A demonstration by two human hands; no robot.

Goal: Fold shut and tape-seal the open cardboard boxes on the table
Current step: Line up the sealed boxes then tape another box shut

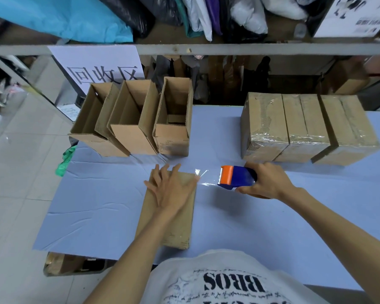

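Readable: paper sign hanging off shelf rail: "回收区", big black characters. T-shirt print: "BROS", bold black, upside down in view; smaller lines around it unreadable. white sheet top right: black print, too blurred. Small print on open cardboard box and taped box: illegible.

the flat left hand hides the far end of the box top; the gripping right hand covers the rear of the tape dispenser.
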